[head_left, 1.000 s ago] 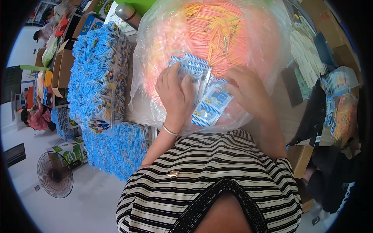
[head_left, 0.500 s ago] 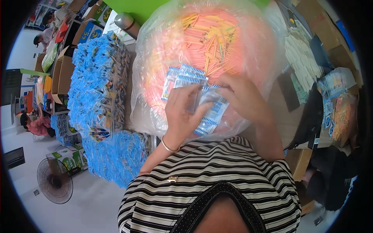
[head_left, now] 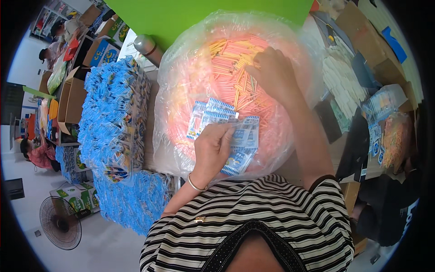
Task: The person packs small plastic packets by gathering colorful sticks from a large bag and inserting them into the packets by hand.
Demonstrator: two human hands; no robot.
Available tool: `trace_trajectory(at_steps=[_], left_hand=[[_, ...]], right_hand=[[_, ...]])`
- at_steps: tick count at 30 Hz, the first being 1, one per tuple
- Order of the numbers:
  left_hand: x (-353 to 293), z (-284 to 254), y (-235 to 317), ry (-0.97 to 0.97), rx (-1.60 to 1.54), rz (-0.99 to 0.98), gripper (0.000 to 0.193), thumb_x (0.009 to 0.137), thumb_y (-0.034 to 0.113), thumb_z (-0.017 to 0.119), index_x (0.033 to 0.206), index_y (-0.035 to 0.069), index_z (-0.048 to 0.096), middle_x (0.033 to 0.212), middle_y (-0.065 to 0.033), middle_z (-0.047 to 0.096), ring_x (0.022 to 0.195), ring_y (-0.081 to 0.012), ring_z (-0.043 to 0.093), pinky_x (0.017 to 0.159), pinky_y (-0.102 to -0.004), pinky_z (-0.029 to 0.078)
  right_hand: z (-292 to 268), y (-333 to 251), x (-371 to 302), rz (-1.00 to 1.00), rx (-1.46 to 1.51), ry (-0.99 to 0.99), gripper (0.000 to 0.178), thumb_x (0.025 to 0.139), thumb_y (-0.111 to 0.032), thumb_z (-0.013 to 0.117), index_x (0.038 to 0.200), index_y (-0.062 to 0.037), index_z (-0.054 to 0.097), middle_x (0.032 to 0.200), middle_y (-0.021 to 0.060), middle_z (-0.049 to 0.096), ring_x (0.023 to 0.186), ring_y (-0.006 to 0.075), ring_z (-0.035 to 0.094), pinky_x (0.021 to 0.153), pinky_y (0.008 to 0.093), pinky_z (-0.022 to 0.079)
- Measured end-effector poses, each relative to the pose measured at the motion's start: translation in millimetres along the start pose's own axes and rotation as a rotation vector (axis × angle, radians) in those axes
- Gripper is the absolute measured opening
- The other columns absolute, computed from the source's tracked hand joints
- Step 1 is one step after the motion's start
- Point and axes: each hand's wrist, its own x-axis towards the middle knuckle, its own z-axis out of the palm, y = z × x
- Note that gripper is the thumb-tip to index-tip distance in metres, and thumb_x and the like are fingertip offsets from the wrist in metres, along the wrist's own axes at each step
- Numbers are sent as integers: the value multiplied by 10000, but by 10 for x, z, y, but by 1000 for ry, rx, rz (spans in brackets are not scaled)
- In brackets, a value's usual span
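Observation:
My left hand (head_left: pixel 212 149) grips a fanned stack of small blue and white packets (head_left: pixel 226 129) just above a big clear plastic bag (head_left: pixel 176 104). The bag is full of thin orange and yellow sticks (head_left: pixel 231 72). My right hand (head_left: pixel 272 72) reaches further out into the bag, its fingers down among the sticks near the top right of the pile. Whether those fingers hold any sticks is hidden by the hand itself.
A tall heap of blue packets (head_left: pixel 115 122) lies left of the bag, with more (head_left: pixel 131 204) below it. A metal flask (head_left: pixel 147 47) stands behind. Cardboard boxes (head_left: pixel 74 97), a floor fan (head_left: pixel 61 222) and other people sit far left. White sticks (head_left: pixel 344 81) lie to the right.
My right hand has left the packets and moved up and out into the stick pile. My left hand keeps the packets, now fanned out wider.

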Motion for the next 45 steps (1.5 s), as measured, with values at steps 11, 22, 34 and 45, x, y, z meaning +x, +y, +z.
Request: trace_trajectory(at_steps=[11, 22, 34, 45], left_hand=[[1, -3, -33, 46, 6, 47, 84, 889, 63, 678, 951, 11, 699, 788, -136, 641, 700, -288, 601, 632, -364, 477], [10, 21, -33, 80, 1, 75, 79, 890, 57, 686, 929, -11, 673, 715, -126, 577, 631, -255, 546, 580, -348, 432], [17, -23, -16, 53, 35, 37, 74, 881, 87, 675, 915, 27, 701, 812, -140, 665, 742, -318, 631, 648, -395, 498], [-1, -55, 61, 20, 84, 60, 201, 879, 102, 683, 1066, 28, 685, 974, -151, 682, 873, -344, 639, 752, -397, 512]], right_hand=[[240, -162, 129, 47, -126, -59, 547, 802, -550, 706, 837, -5, 695, 1015, 178, 630, 995, 325, 589, 850, 485, 416], [221, -416, -25, 157, -254, -48, 515, 830, -509, 663, 893, 2, 674, 987, 168, 625, 952, 319, 583, 835, 490, 398], [418, -231, -22, 27, -161, -25, 292, 897, -272, 571, 992, -6, 644, 1033, 148, 628, 1052, 316, 547, 908, 481, 384], [158, -50, -127, 137, 853, 79, 226, 1028, -204, 472, 1013, -6, 580, 879, 62, 610, 791, 181, 577, 749, 326, 470]])
